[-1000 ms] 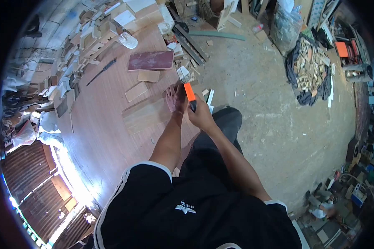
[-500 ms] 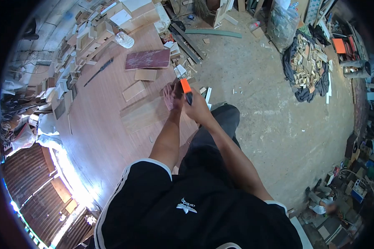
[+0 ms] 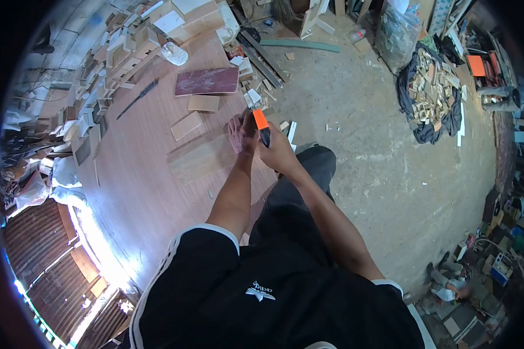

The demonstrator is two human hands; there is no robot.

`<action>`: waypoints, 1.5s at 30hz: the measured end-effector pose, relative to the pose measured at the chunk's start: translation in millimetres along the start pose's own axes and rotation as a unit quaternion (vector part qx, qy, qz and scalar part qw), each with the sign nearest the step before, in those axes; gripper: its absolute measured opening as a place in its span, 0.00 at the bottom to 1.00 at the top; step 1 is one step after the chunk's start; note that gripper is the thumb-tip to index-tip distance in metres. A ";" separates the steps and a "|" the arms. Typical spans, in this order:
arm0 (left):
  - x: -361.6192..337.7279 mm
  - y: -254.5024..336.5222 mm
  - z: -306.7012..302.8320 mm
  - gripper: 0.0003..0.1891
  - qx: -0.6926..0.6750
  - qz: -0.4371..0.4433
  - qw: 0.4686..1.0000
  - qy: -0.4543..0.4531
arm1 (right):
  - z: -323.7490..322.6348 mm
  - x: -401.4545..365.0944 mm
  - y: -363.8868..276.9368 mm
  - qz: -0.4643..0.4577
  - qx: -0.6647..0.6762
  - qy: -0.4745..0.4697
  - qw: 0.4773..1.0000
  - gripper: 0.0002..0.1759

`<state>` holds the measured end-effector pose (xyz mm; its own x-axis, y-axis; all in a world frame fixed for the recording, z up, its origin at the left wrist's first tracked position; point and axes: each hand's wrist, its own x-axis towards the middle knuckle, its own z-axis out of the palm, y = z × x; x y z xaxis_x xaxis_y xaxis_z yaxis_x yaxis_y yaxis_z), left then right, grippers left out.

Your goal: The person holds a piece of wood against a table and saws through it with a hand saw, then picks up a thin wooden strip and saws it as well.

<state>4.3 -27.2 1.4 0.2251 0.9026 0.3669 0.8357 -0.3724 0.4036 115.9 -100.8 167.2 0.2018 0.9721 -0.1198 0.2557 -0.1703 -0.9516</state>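
Observation:
My right hand [image 3: 279,150] is closed round the grip of a tool with an orange and black handle [image 3: 260,120]; its working end is hidden, so I cannot tell its kind. Just left of it, at the table's right edge, my left hand [image 3: 237,136] lies with its fingers stretched out over the end of a pale wooden board [image 3: 201,158]. Two small wooden pieces, one light block [image 3: 186,126] and one tan block [image 3: 204,103], rest beyond the board. Behind them is a dark red rectangular panel [image 3: 206,81].
The reddish wooden table [image 3: 134,174] also bears a long dark blade-like tool [image 3: 137,99], a clear plastic bottle [image 3: 174,53] and stacked wooden parts [image 3: 131,55]. Offcuts fill a black sack [image 3: 431,96] on the concrete floor. Another person [image 3: 448,288] sits at the lower right.
Both hands and the orange-and-black tool stay in almost the same place. The view shifts very slightly.

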 end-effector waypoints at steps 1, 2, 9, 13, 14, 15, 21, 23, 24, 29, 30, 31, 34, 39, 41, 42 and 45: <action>-2.0 -4.5 -0.2 0.19 -0.020 0.007 0.999 0.029 | 6.0 3.6 -1.8 0.004 -0.020 0.004 1.000 0.16; -11.2 -9.3 -2.3 0.19 -0.017 0.008 1.000 0.019 | 10.9 -2.1 -2.6 0.017 -0.039 0.009 0.999 0.15; -0.1 1.8 -8.8 0.20 0.004 -0.023 0.999 -0.033 | -55.9 -58.6 -99.8 0.049 0.022 -0.022 0.998 0.13; -0.7 -2.5 -1.5 0.19 0.031 -0.011 0.999 -0.033 | -54.8 6.1 -99.4 0.117 0.027 -0.080 0.990 0.09; -0.9 -4.1 1.1 0.19 0.035 -0.007 0.999 -0.033 | -38.0 22.6 -68.3 0.123 0.031 -0.083 0.988 0.08; -1.2 -5.6 3.4 0.19 0.040 -0.004 0.999 -0.029 | -24.8 36.9 -38.8 0.120 0.035 -0.085 0.989 0.09; -8.9 -21.1 17.7 0.22 0.061 -0.004 0.997 -0.048 | 29.2 43.5 21.0 0.041 -0.060 -0.002 0.997 0.13; -8.6 -20.7 15.6 0.24 0.081 0.028 0.996 -0.009 | 21.0 26.5 5.6 0.064 -0.054 0.002 0.997 0.16; -9.9 -21.5 16.7 0.24 0.078 0.030 0.996 -0.007 | 14.1 16.9 -3.4 0.062 -0.056 0.005 0.996 0.16; -7.4 -13.3 5.1 0.24 0.051 0.006 0.998 -0.023 | -24.5 -50.6 -69.8 0.024 -0.026 -0.006 0.999 0.17; -6.1 -10.9 1.8 0.24 0.045 0.003 0.999 -0.020 | -32.9 -65.1 -83.1 0.026 -0.009 -0.012 1.000 0.17; -4.9 -8.6 -0.9 0.24 0.041 -0.001 0.999 -0.027 | -35.6 -75.1 -88.1 0.036 0.011 -0.019 0.999 0.17; -0.9 -2.6 -6.9 0.25 0.029 -0.014 0.998 -0.061 | -9.4 -44.5 -21.4 0.000 -0.021 0.021 1.000 0.18; -7.3 -12.8 -4.7 0.28 0.022 0.001 0.998 -0.050 | 20.1 -0.2 28.5 -0.021 -0.053 0.032 0.998 0.19; 3.8 6.0 -18.2 0.32 0.000 -0.040 0.994 -0.106 | 12.0 -29.4 7.1 -0.015 -0.049 0.040 0.998 0.20; -0.3 8.2 -19.7 0.32 0.001 -0.044 0.994 -0.099 | 1.2 -47.7 -12.8 0.003 -0.027 0.020 0.999 0.21; -6.8 -12.5 1.3 0.37 -0.013 0.000 0.998 -0.058 | -27.9 -93.2 -78.2 0.043 0.027 -0.002 0.999 0.24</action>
<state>-7.0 -28.5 -7.2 0.2838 0.9208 0.2676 0.8222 -0.3772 0.4262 103.5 -182.6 260.6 0.2174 0.9546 -0.2035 0.1869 -0.2453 -0.9513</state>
